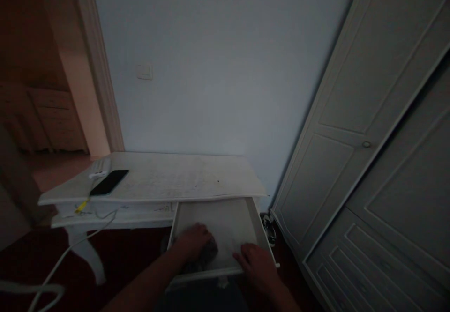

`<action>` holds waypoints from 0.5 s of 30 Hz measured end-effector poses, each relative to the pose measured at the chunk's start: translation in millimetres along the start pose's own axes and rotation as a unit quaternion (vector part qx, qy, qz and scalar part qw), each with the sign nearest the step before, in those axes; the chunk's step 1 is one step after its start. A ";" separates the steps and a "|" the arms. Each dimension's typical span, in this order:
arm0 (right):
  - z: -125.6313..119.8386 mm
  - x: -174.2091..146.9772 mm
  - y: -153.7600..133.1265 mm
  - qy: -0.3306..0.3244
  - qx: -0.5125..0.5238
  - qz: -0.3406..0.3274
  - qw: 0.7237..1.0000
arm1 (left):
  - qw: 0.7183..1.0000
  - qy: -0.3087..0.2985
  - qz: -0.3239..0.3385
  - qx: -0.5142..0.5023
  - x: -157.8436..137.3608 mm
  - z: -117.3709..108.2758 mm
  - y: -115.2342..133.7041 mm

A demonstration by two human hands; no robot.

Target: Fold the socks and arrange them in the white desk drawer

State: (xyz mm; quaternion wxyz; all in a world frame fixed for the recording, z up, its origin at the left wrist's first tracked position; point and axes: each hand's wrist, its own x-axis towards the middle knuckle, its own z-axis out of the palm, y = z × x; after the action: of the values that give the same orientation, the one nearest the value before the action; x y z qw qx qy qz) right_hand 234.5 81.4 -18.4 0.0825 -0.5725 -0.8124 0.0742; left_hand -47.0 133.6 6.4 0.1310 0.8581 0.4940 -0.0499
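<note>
A white drawer (232,216) is pulled out from the table, with a pale bare bottom. Inside it, toward the front left, my left hand (195,241) is closed over a dark grey crumpled cloth (210,253). The cloth's exact kind is hard to make out in the dim light. My right hand (256,259) is over the drawer's front right part, near the front edge. Its fingers are bent, the thumb stands apart from them, and nothing shows between them.
On the white table (183,174) lie a black phone (109,182) and a white box-like device (101,166). A white cable (72,246) hangs at the left. Grey wardrobe doors (333,152) stand at right. Shoes (269,230) sit on the floor beside the drawer.
</note>
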 end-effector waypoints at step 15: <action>18.4 3.4 7.6 -0.053 -0.003 -0.020 0.998 | 0.963 0.134 -0.224 0.072 58.9 -7.3 -24.9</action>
State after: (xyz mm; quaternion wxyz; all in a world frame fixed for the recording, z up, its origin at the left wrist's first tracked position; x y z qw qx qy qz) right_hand 236.4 86.7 -37.7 0.0390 -0.5520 -0.8269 0.1003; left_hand -38.9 196.6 -3.6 -0.0134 0.7317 0.6815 0.0023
